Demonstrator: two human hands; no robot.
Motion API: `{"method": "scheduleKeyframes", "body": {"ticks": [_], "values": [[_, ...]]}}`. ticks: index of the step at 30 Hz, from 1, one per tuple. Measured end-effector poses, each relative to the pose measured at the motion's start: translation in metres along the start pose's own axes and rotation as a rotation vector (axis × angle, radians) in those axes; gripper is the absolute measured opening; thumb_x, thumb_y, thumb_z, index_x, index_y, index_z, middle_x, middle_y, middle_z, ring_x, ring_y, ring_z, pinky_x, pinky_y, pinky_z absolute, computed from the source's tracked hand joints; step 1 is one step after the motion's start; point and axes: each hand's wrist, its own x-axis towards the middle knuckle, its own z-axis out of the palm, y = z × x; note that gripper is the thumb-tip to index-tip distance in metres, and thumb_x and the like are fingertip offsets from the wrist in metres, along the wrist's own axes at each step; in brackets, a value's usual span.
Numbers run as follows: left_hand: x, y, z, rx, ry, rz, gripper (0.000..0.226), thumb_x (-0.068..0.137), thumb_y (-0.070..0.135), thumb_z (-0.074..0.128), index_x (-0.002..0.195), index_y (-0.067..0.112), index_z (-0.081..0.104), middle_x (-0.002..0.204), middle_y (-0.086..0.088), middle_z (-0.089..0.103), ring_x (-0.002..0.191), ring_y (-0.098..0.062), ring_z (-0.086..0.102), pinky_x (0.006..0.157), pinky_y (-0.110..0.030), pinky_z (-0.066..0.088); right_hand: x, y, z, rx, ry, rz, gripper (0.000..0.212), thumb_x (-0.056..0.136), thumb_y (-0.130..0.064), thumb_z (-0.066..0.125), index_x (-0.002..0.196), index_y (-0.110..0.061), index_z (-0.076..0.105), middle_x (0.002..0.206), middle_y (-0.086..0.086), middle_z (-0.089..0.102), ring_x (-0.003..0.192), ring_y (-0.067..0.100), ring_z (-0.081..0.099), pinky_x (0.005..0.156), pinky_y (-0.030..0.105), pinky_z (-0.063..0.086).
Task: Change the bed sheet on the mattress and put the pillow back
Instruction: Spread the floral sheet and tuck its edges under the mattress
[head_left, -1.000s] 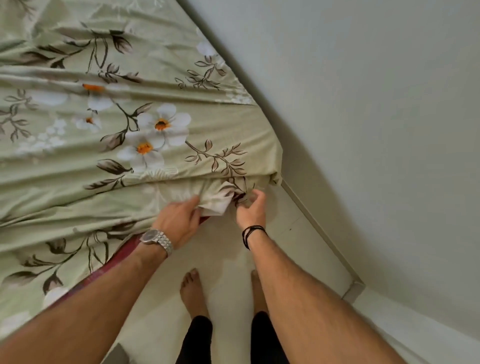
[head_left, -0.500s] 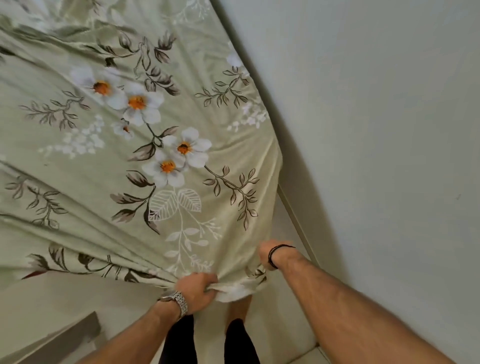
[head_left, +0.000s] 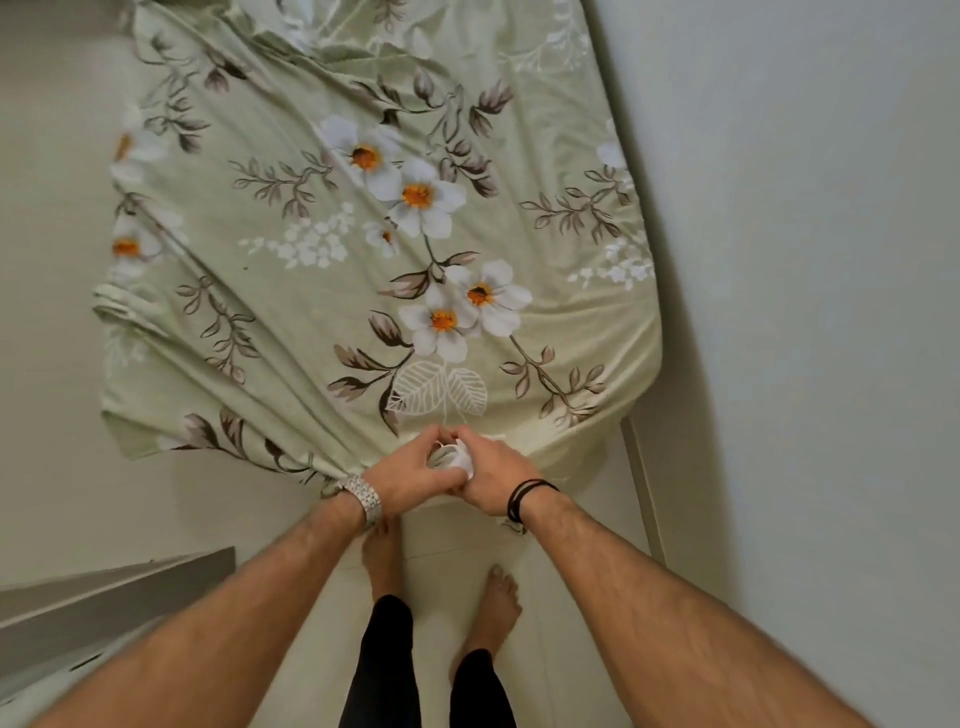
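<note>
Far left of the bed sheet (head_left: 311, 291) I see a pale ledge or step (head_left: 104, 587) low down by the floor (head_left: 561, 597). The sheet itself, light green with white, orange-centred flowers and brown leaves, spreads over the mattress; its left edge hangs loose in folds, and creases fan inward to the near edge. There the left hand (head_left: 410, 475), a silver watch (head_left: 361, 499) on its wrist, has fingers curled round a gathered bunch of the sheet's white underside. Right against it sits the right hand (head_left: 491, 475), a black cord bracelet (head_left: 524, 496) on the wrist, fingers also curled on that same bunch, so both hands grip the fabric together, touching each other. Below the hands I see two bare feet on the floor, in dark leggings. Right of the hands, the sheet's near right corner wraps smoothly round the mattress corner. Just beyond that runs a pale skirting strip (head_left: 644, 493), and the plain wall (head_left: 805, 260) fills the right side beside the sheet.
</note>
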Motion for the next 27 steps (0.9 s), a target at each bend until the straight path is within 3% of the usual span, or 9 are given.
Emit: {"method": "scheduleKeyframes", "body": {"ticks": [4, 7, 9, 12, 15, 18, 21, 24, 27], "values": [[-0.004, -0.012, -0.051, 0.293, -0.004, -0.014, 0.061, 0.076, 0.066, 0.077, 0.117, 0.031, 0.048, 0.087, 0.005, 0.064, 0.066, -0.009, 0.059, 0.060, -0.028, 0.048, 0.001, -0.014, -0.011, -0.001, 0.099, -0.009, 0.028, 0.094, -0.029, 0.060, 0.119, -0.040, 0.064, 0.096, -0.008, 0.073, 0.087, 0.015, 0.068, 0.079, 0.038, 0.056], [-0.010, -0.037, -0.077, 0.752, 0.006, -0.119, 0.045, 0.080, 0.067, 0.068, 0.113, 0.038, 0.062, 0.098, 0.003, 0.069, 0.090, -0.021, 0.068, 0.080, -0.034, 0.054, -0.001, -0.006, -0.024, -0.020, 0.228, 0.013, 0.029, 0.091, -0.016, 0.049, 0.107, -0.036, 0.064, 0.088, -0.009, 0.070, 0.080, 0.015, 0.064, 0.073, 0.038, 0.055], [-0.019, -0.058, -0.090, 0.966, 0.095, -0.228, 0.042, 0.084, 0.065, 0.057, 0.110, 0.036, 0.070, 0.109, 0.004, 0.065, 0.108, -0.024, 0.060, 0.092, -0.039, 0.043, -0.004, 0.001, -0.033, -0.184, 0.226, 0.057, 0.029, 0.088, -0.013, 0.045, 0.103, -0.033, 0.058, 0.092, -0.005, 0.071, 0.084, 0.023, 0.064, 0.069, 0.035, 0.048], [-0.033, -0.086, -0.103, 0.901, 0.064, -0.303, 0.041, 0.080, 0.065, 0.058, 0.104, 0.033, 0.067, 0.104, 0.005, 0.066, 0.107, -0.023, 0.060, 0.096, -0.042, 0.037, -0.007, 0.009, -0.036, -0.424, 0.194, 0.170, 0.019, 0.090, -0.011, 0.043, 0.093, -0.027, 0.054, 0.094, 0.001, 0.069, 0.085, 0.029, 0.062, 0.069, 0.034, 0.042], [-0.049, -0.108, -0.118, 0.793, 0.098, -0.290, 0.029, 0.083, 0.049, 0.065, 0.095, 0.027, 0.051, 0.097, -0.002, 0.068, 0.091, -0.029, 0.066, 0.076, -0.035, 0.050, -0.002, -0.006, -0.029, -0.596, 0.083, 0.266, 0.021, 0.094, -0.016, 0.048, 0.106, -0.025, 0.064, 0.107, 0.003, 0.072, 0.098, 0.029, 0.067, 0.077, 0.036, 0.048], [-0.063, -0.124, -0.131, 0.693, 0.268, -0.252, 0.021, 0.087, 0.038, 0.061, 0.095, 0.027, 0.045, 0.087, 0.001, 0.061, 0.079, -0.029, 0.061, 0.065, -0.035, 0.048, 0.011, -0.033, -0.004, -0.719, -0.041, 0.225, 0.028, 0.092, -0.019, 0.058, 0.118, -0.020, 0.066, 0.118, 0.006, 0.069, 0.108, 0.029, 0.066, 0.087, 0.038, 0.053], [-0.070, -0.144, -0.142, 0.701, 0.453, -0.154, 0.017, 0.083, 0.032, 0.061, 0.099, 0.028, 0.055, 0.097, 0.004, 0.058, 0.097, -0.027, 0.061, 0.082, -0.037, 0.046, 0.034, -0.067, 0.031, -0.615, -0.131, 0.062, 0.055, 0.092, -0.027, 0.061, 0.143, -0.019, 0.045, 0.141, 0.010, 0.049, 0.127, 0.034, 0.050, 0.106, 0.045, 0.046], [-0.078, -0.165, -0.155, 0.625, 0.590, -0.175, 0.042, 0.078, 0.035, 0.069, 0.118, 0.036, 0.057, 0.126, 0.006, 0.052, 0.116, -0.024, 0.051, 0.100, -0.044, 0.040, 0.057, -0.118, 0.061, -0.460, -0.145, -0.085, 0.064, 0.092, -0.029, 0.062, 0.150, -0.018, 0.039, 0.149, 0.011, 0.041, 0.139, 0.035, 0.038, 0.114, 0.043, 0.038], [-0.085, -0.189, -0.182, 0.289, 0.465, -0.316, 0.092, 0.073, 0.040, 0.079, 0.152, 0.041, 0.032, 0.152, -0.002, 0.033, 0.135, -0.035, 0.035, 0.110, -0.051, 0.037, 0.082, -0.172, 0.084, -0.396, -0.138, -0.184, 0.061, 0.094, -0.031, 0.060, 0.151, -0.020, 0.040, 0.148, 0.009, 0.043, 0.136, 0.033, 0.042, 0.112, 0.041, 0.038]]}}
